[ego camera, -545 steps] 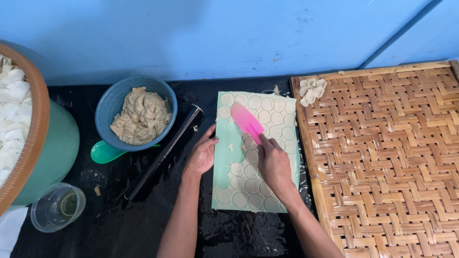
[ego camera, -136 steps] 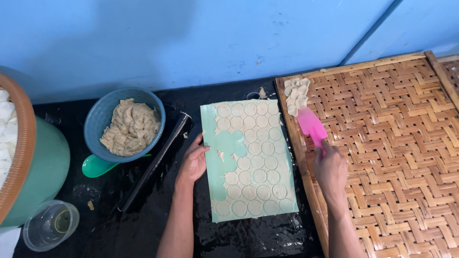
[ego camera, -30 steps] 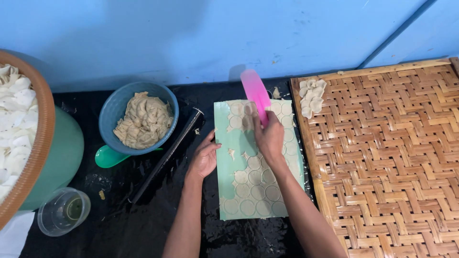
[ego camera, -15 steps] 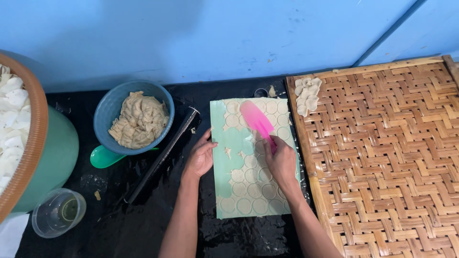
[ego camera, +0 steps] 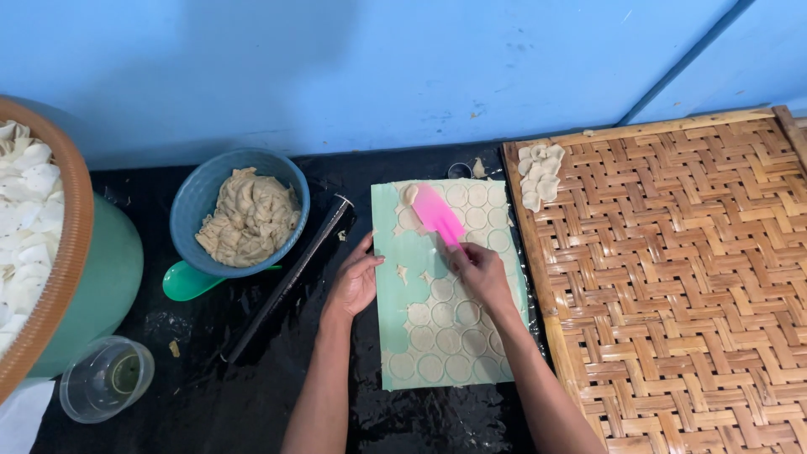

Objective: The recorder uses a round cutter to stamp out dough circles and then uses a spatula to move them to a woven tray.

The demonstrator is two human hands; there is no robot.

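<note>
From the blue bowl of dough at centre left, I see my left hand spread flat on the green mat edge, my right hand pinching the pink scraper mid-frame, where a steep angle could tear a dough round.

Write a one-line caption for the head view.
Right hand slides pink flat plastic spatula across pale green mat of cut dough rounds; left hand steadies it.
</note>
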